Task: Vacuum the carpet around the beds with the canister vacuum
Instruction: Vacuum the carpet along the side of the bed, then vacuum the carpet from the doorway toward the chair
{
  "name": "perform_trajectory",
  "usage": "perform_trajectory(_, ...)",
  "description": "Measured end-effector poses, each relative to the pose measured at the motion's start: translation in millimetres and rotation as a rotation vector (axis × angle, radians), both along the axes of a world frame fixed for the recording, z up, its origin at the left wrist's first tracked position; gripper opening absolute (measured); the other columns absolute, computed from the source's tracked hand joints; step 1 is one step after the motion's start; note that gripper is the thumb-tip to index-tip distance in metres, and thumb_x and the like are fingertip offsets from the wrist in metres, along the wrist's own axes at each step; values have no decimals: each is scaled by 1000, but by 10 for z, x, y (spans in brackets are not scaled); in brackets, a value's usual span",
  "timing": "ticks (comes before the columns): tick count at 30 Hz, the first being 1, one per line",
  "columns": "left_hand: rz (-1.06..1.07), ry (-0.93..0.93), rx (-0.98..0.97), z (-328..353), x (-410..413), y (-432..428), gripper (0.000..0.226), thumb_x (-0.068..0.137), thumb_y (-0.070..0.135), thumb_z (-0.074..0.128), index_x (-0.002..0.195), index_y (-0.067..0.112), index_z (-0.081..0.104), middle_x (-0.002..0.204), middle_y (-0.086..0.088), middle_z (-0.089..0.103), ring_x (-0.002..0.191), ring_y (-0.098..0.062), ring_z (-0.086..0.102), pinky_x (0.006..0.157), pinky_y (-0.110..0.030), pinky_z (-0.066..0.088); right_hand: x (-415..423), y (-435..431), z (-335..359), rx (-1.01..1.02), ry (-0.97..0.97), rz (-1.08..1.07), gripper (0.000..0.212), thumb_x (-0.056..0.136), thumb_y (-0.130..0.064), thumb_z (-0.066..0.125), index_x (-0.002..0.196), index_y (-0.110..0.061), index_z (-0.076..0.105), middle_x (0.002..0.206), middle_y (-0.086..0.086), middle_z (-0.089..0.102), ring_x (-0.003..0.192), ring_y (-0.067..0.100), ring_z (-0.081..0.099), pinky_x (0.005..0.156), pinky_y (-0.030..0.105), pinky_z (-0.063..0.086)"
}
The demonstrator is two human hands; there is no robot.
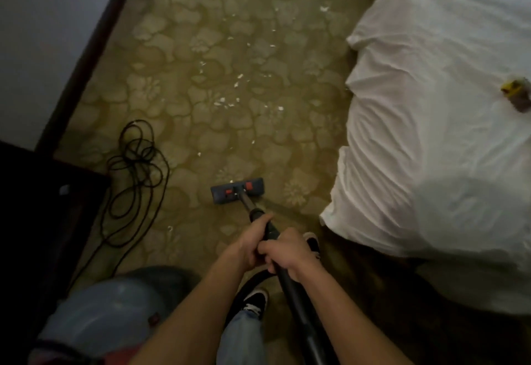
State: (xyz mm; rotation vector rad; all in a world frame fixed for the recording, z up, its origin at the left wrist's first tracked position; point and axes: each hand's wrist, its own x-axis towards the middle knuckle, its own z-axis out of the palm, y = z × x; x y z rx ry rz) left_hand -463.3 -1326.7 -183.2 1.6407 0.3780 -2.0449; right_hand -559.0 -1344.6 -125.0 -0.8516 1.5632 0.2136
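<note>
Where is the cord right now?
Head view, left side: the cord lies coiled on the carpet, between the dark cabinet and the vacuum head.

A broad strip of carpet [218, 48] is left open ahead of the floor head [238, 190]. It is bounded on the left by the baseboard [94, 48] and on the right by the bed [431, 134]. Only small white scraps [222, 102] are strewn over it. Along the carpet's left edge, room is taken up by a coiled cord [135, 169] beside a dark cabinet [43, 206], with the canister [100, 316] at the near left corner. A narrow lane is left between head and bed corner. The near middle is occupied by the wand [296, 301], gripped by the left hand [253, 242] and right hand [287, 254].
</note>
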Motion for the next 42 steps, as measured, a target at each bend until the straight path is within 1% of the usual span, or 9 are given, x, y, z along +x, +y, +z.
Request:
perform_trajectory(6,206,-141,1,29,150,-285,33,99,46,54,86,16,58,70,-4,55,65,-18,54,57,-30,44,259,-460,-77,-12,-21,235,7,82,-11,69,86,-6,69,59,6,64,46,17,59,51,30,49)
perform_trajectory(13,299,-225,-1,156,213,-642,35,99,49,51,89,17,60,71,-4,60,66,-18,56,56,-28,44,365,-997,12,-86,-5,545,12,88,-14,67,77,-11,63,66,5,67,50,17,63,50,23,48)
perform_trajectory(18,270,-317,1,227,301,-540,38,101,53,47,98,18,63,85,-5,64,77,-18,58,72,-30,47,432,-1074,11,-117,-18,698,11,89,-14,67,92,-5,71,62,4,65,43,13,59,42,18,44)
perform_trajectory(21,288,-363,-10,314,314,-367,35,103,47,46,92,18,62,84,-4,62,74,-16,58,72,-31,45,437,-1019,35,-147,-9,733,19,92,-12,65,105,1,70,64,5,60,33,5,52,31,13,34)
perform_trajectory(24,279,-367,-7,382,311,-127,29,103,41,48,89,19,61,84,-2,66,75,-15,64,75,-32,45,437,-908,74,-166,25,769,17,93,-13,64,102,1,67,67,7,59,41,8,52,29,11,30)
perform_trajectory(28,232,-373,18,404,272,180,21,101,37,50,103,18,59,92,-1,72,80,-16,69,76,-32,47,307,-710,41,-151,103,839,28,85,-25,69,101,-1,70,75,10,71,51,13,64,42,18,45)
perform_trajectory(31,190,-374,18,462,231,303,29,103,33,49,122,14,56,98,-2,70,80,-16,68,72,-30,47,129,-559,-6,-167,125,823,40,72,-31,67,101,-4,70,85,15,75,72,28,75,67,41,65)
perform_trajectory(36,211,-382,-36,602,224,535,33,103,30,54,127,7,59,98,-7,69,77,-18,67,74,-32,56,-159,-477,73,-198,175,744,27,78,-25,70,97,-6,69,73,12,76,55,21,72,65,42,65)
perform_trajectory(42,143,-449,-64,899,247,958,29,107,26,46,124,6,59,106,-11,65,74,-16,61,51,-21,49,-354,-340,104,-203,180,659,26,79,-23,74,95,-2,68,67,12,75,56,22,69,72,45,64)
